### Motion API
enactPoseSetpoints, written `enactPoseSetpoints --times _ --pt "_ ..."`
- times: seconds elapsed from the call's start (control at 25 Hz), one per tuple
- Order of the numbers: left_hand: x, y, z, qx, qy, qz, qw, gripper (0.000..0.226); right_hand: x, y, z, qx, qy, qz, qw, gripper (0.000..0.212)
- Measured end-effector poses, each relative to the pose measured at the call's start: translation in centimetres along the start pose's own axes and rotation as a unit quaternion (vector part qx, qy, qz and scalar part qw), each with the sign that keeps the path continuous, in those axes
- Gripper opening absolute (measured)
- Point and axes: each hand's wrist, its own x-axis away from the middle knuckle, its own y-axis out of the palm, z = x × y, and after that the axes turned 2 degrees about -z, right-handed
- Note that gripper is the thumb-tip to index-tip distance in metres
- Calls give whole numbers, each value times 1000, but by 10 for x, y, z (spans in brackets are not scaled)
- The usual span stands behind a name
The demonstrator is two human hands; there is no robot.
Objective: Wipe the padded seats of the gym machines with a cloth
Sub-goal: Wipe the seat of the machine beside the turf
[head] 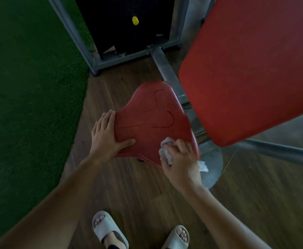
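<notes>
A red padded seat with dark curved cracks sits at the centre of the head view. My left hand lies flat on its left edge, fingers spread, thumb across the pad. My right hand presses a crumpled white cloth onto the seat's near right corner; a bit of cloth also pokes out behind the hand. A large red back pad rises tilted at the upper right, above and beside the seat.
A grey metal frame with a dark weight stack and a yellow pin stands behind the seat. Green turf covers the left side. A grey round base plate and bar lie right. My sandalled feet stand on wood flooring.
</notes>
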Motion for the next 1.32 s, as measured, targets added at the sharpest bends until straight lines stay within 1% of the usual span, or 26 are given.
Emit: enactPoseSetpoints --times 0.08,0.12,0.24,0.28,0.36,0.44,0.48,0.56,0.64,0.68,0.72,0.8,0.84,0.88,0.92,0.96,1.0,1.04,1.12,1.16,1.24,1.32 --pt "0 0 0 5 0 1 1000 133 -7 -2 5 0 -32 -8 999 29" --pt "0 0 -1 7 1 0 1000 133 -19 -3 12 -3 -21 -6 1000 29" --pt "0 0 -2 11 3 2 1000 132 -40 0 20 -15 89 27 996 33" --pt "-1 0 -2 13 4 2 1000 132 -35 2 14 -8 97 30 995 38" --pt "-2 0 -2 16 5 3 1000 132 -16 5 0 2 41 10 999 44" --pt "-2 1 -3 25 7 6 1000 132 -6 5 -1 -6 -13 -8 1000 43" --pt "-2 1 -4 29 9 9 999 132 -11 4 1 -11 -11 -8 1000 41" --pt "-3 1 -5 33 10 13 999 131 -24 8 -3 -18 34 18 999 38" --pt "-2 1 -5 35 12 14 999 132 -25 17 -15 -30 83 51 995 39" --pt "-2 2 -5 37 13 13 999 132 -21 19 -20 -38 86 54 994 41" --pt "-1 1 -4 37 16 12 999 132 -15 21 -24 -47 70 45 995 43" --pt "0 0 -6 44 26 4 999 129 -5 22 -26 -64 5 10 998 45" --pt "0 -2 -7 69 28 -3 997 123 -3 21 -25 -76 -26 -3 997 43" --pt "0 -4 -7 116 23 -7 993 111 -4 19 -25 -91 -49 -7 995 40" --pt "1 -8 -8 184 13 -6 983 92 -7 17 -26 -107 -67 -1 992 36" --pt "1 -12 -10 247 -2 2 969 71 -14 14 -28 -120 -86 16 989 32" --pt "1 -14 -13 287 -19 15 958 55 -24 11 -32 -136 -101 40 985 28" --pt "2 -16 -18 303 -36 27 952 47 -36 9 -39 -155 -113 62 980 24" --pt "2 -16 -30 310 -65 23 948 43 -66 9 -58 -199 -119 74 970 25" --pt "1 -15 -35 302 -70 11 951 41 -82 13 -69 -208 -114 56 970 29" --pt "1 -11 -38 279 -71 -22 957 41 -105 31 -87 -159 -117 -10 980 40" --pt "3 -8 -37 274 -81 -42 957 43 -108 49 -97 -82 -123 -34 989 50"
